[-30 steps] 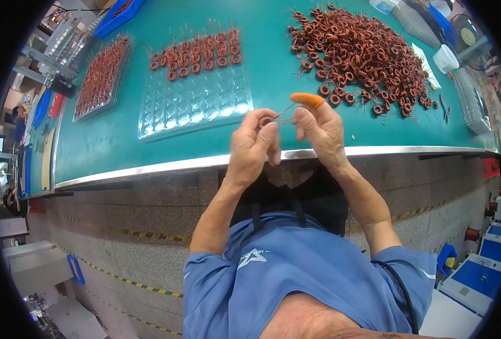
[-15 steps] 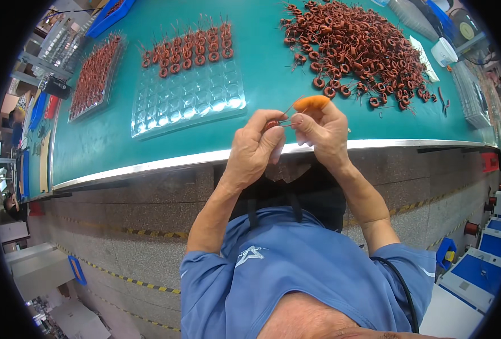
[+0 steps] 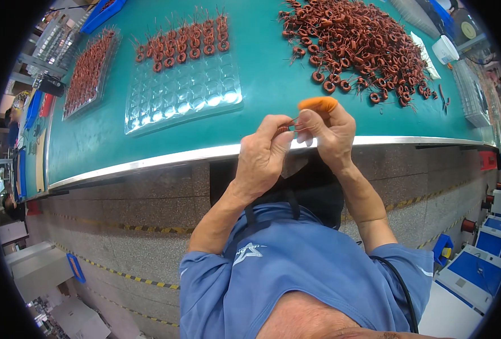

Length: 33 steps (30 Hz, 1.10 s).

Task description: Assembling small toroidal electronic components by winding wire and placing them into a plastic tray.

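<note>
Just over the table's front edge, my left hand (image 3: 262, 153) pinches a small copper-wound ring coil (image 3: 283, 130) between thumb and fingers. Its thin wire leads reach toward my right hand (image 3: 336, 138), whose thumb and fingers are closed on them. An orange finger cover (image 3: 318, 104) sits over the index finger of that hand. Fingers partly hide the coil. Beyond my left hand lies a clear plastic tray (image 3: 191, 120) with round pockets; several coils (image 3: 194, 53) stand in its far rows, leads upward. A large pile of similar coils (image 3: 358, 45) spreads farther right.
A second tray packed with coils (image 3: 91, 73) stands at the left of the green table (image 3: 267, 68). A white cup (image 3: 445, 51) and stacked clear trays (image 3: 470, 93) are on the right. A metal strip (image 3: 165, 161) edges the table front.
Both hands have shifted slightly right and come closer together. The left hand has turned a little, and the wire between the hands shows less. The coil stays in the left hand.
</note>
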### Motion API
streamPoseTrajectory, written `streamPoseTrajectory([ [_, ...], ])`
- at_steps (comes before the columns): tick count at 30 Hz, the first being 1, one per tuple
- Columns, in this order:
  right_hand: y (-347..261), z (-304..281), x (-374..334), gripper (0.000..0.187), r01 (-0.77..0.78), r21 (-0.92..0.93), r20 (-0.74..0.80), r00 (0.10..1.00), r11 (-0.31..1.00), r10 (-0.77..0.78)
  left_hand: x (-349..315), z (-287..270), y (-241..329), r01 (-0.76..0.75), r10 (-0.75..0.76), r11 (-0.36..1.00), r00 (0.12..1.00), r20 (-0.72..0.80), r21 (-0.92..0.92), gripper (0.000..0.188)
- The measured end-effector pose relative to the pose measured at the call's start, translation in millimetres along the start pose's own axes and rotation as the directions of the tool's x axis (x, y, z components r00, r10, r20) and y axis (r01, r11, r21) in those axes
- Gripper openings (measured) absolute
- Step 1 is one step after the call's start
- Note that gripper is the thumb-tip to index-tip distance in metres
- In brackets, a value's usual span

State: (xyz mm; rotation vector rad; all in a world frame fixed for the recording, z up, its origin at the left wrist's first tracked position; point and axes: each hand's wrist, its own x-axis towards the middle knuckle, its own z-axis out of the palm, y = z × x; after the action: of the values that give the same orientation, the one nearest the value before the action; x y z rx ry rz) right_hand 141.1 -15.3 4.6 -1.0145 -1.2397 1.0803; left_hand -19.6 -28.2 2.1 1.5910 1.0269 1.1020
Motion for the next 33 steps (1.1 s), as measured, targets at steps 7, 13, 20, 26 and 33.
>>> streamPoseTrajectory([
  [7,8.9,-10.0,1.4,0.021,-0.126,0.148,0.126,0.986,0.981,0.107,1.9,-2.7,-4.3,0.212,-0.172,0.837,0.977,0.125,-0.504,0.018],
  [13,2.4,-2.9,1.5,0.016,0.173,-0.26,0.03,0.985,0.95,-0.171,1.4,2.0,-12.3,0.29,-0.213,0.741,0.957,0.198,-0.605,0.02],
  [20,15.9,-7.9,6.5,0.017,-0.124,0.016,0.089,0.989,0.992,0.122,6.2,0.4,-18.3,0.333,-0.238,0.706,0.943,0.234,-0.625,0.02],
  [26,26.2,-5.2,8.5,0.034,-0.141,0.022,-0.09,0.986,0.99,0.142,12.9,-0.1,-23.0,0.232,-0.205,0.879,0.973,0.109,-0.416,0.021],
  [33,21.7,-1.3,-0.2,0.024,-0.275,0.097,0.115,0.958,0.957,0.264,21.8,-2.2,-24.7,-0.076,0.08,0.977,0.997,-0.009,0.201,0.024],
])
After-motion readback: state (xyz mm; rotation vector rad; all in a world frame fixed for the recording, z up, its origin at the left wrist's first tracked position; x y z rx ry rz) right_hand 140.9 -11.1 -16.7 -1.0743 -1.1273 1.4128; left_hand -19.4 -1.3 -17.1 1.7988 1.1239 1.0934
